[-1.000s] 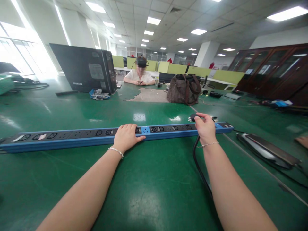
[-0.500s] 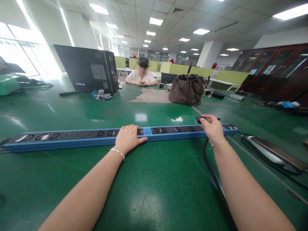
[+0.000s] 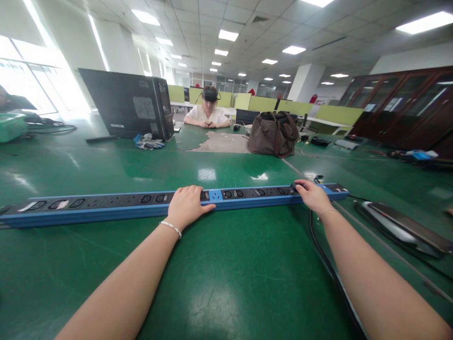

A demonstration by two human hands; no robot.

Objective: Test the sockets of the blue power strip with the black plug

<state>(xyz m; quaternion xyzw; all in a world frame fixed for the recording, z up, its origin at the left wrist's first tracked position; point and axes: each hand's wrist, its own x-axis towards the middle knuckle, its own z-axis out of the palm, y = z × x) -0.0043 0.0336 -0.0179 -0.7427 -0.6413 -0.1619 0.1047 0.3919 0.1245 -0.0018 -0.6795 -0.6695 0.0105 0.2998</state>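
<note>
A long blue power strip [image 3: 247,202] with a black socket face lies across the green table. My left hand [image 3: 187,203] is wrapped over its middle, fingers on top and thumb along the near side, beside a blue socket [image 3: 215,195]. Toward the strip's right end, my right hand [image 3: 313,196] pinches a black plug [image 3: 294,188], low over the sockets. Whether the plug's pins are inside a socket is hidden. From under that hand a thick black cable [image 3: 323,257] runs down toward the lower right.
On the green table [image 3: 226,278] stand a black computer case [image 3: 122,104], gloves [image 3: 148,141] and a brown bag [image 3: 272,134]. A black-and-silver device [image 3: 406,226] lies right of the strip. Across the table sits another person [image 3: 207,115], hands together. A green bin [image 3: 12,126] is far left.
My right hand has lowered the plug onto the strip's face and turned, and the cable under it has swung right. My left hand stays on the strip.
</note>
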